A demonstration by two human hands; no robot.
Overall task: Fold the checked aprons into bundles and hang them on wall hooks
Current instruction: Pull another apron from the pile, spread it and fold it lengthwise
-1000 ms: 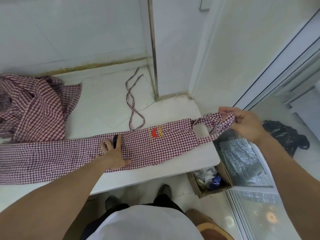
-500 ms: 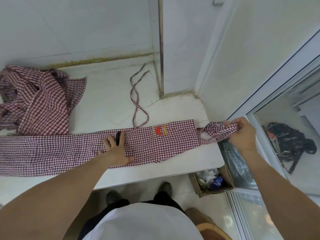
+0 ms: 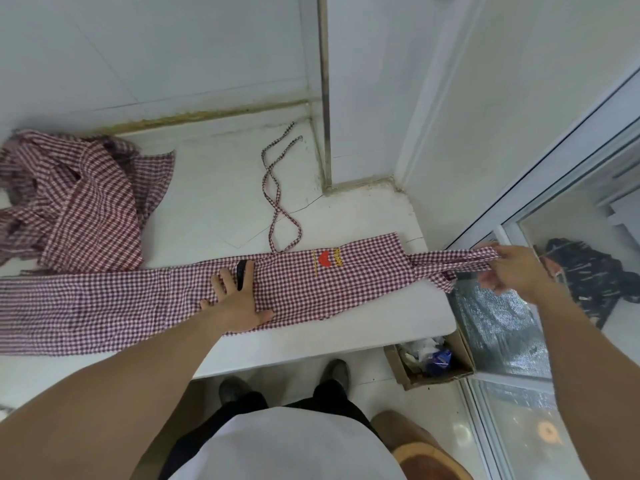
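Checked apron (image 3: pixel 138 299), left end cut off

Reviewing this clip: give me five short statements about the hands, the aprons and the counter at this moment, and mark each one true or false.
1. The left hand lies flat on the folded apron on the counter. True.
2. The right hand holds nothing. False: it pinches the neck strap, pulled out past the counter's edge.
3. A second apron lies crumpled at the far left of the counter. True.
4. The folded apron already hangs on a wall hook. False: it lies stretched out along the counter, and no hook is in view.
5. The thin tie strings are wound round the folded apron. False: they trail loose across the counter towards the wall.
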